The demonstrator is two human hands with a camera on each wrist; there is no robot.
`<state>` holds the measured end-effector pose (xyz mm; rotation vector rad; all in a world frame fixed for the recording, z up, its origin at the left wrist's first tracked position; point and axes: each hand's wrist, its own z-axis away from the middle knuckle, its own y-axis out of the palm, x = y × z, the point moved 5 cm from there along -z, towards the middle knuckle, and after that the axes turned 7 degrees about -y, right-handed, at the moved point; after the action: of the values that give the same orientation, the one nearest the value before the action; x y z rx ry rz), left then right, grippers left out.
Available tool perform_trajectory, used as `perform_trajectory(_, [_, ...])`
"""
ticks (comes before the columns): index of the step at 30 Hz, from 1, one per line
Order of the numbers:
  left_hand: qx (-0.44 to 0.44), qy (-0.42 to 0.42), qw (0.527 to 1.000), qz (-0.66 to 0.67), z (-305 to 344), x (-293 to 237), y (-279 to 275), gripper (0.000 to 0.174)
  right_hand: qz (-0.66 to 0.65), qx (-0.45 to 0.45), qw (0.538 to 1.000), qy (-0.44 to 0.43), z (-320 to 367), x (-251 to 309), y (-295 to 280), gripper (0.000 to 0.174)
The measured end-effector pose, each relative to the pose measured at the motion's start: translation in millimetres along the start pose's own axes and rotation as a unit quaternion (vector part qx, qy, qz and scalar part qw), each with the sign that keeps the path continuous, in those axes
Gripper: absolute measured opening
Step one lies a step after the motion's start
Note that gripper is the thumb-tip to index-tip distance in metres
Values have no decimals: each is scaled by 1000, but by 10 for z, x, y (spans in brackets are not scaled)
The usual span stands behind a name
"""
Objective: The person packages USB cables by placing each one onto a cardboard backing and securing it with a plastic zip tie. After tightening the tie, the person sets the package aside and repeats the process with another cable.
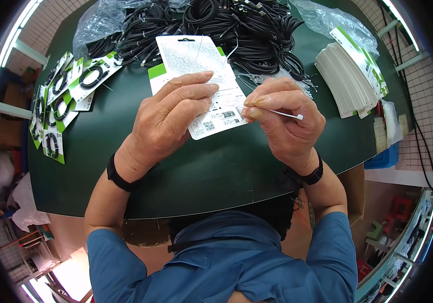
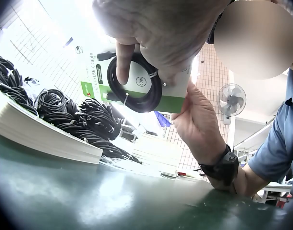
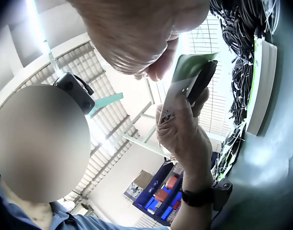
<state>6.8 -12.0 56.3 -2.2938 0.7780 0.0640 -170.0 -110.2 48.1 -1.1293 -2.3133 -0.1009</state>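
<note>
My left hand (image 1: 176, 113) holds a white and green packaging card (image 1: 196, 55) above the green table (image 1: 201, 171), printed back facing up, fingers lying across it. In the left wrist view a black coiled cable (image 2: 134, 84) sits on the card's front and one finger of that hand reaches into the coil. My right hand (image 1: 257, 108) is at the card's right edge and pinches a thin white cable tie (image 1: 288, 115) between thumb and forefinger. The tie's tail points right.
A big pile of black coiled cables (image 1: 216, 25) lies at the back of the table, partly on clear plastic bags. A stack of blank cards (image 1: 347, 76) stands at the right. Several finished cards with cables (image 1: 60, 101) lie at the left edge.
</note>
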Motion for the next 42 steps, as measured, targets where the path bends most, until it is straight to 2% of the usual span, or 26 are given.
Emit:
perform_trajectory(9, [-8, 5, 1000, -11, -13, -61, -30, 19, 55, 86, 994, -26, -112, -8, 93, 22])
perform_trajectory(12, [2, 10, 1000, -26, -7, -142, -55, 22, 17, 100, 993, 63, -107, -75, 50, 23])
perform_trajectory(14, [36, 12, 998, -55, -13, -245, -79, 29, 4, 116, 990, 81, -133, -69, 14, 22])
perform_trajectory(18, [24, 37, 994, -105, -93, -495, -183, 29, -57, 146, 979, 134, -179, -47, -15, 22])
perform_trajectory(23, [23, 40, 998, -42, -148, -604, -183, 24, -172, 146, 956, 187, -204, -30, -12, 21])
perform_trajectory(26, [28, -38, 996, 82, -95, -530, -86, 17, -212, 134, 948, 196, -165, -87, -10, 21])
perform_trajectory(27, [31, -37, 995, 83, -73, -533, -78, 17, -230, 127, 945, 194, -142, -120, 2, 21])
perform_trajectory(29, [43, -153, 975, 157, -77, -447, -82, 13, -249, 119, 942, 191, -126, -119, 9, 22])
perform_trajectory(30, [47, -211, 957, 191, -67, -400, -78, 12, -255, 51, 933, 248, -116, -153, -41, 23])
perform_trajectory(31, [47, -213, 957, 189, -68, -392, -77, 12, -260, -15, 917, 302, -97, -182, -88, 24])
perform_trajectory(32, [23, -278, 928, 248, -50, -305, -71, 14, -263, -80, 894, 355, -60, -221, -127, 25])
perform_trajectory(33, [-5, -341, 890, 304, -23, -211, -55, 17, -265, -76, 893, 355, -40, -240, -116, 25])
perform_trajectory(34, [-33, -400, 843, 358, 15, -115, -35, 19, -201, -94, 928, 298, -35, -252, -166, 26])
perform_trajectory(35, [-39, -401, 843, 356, 22, -49, -20, 19, -136, -111, 955, 239, -30, -253, -210, 27])
perform_trajectory(36, [-51, -413, 817, 399, 50, 47, 29, 21, -69, -126, 974, 177, -55, -215, -241, 28])
perform_trajectory(37, [-62, -424, 788, 441, 83, 139, 83, 23, -71, -122, 974, 177, -68, -219, -218, 28])
perform_trajectory(38, [-73, -434, 757, 483, 115, 203, 130, 24, 11, -69, 994, 87, -136, -122, -155, 27])
perform_trajectory(40, [-79, -436, 750, 492, 151, 256, 182, 25, 172, 37, 979, -98, -195, 60, 26, 26])
perform_trajectory(42, [-84, -438, 735, 510, 194, 278, 233, 27, 209, 74, 968, -121, -164, 40, 117, 29])
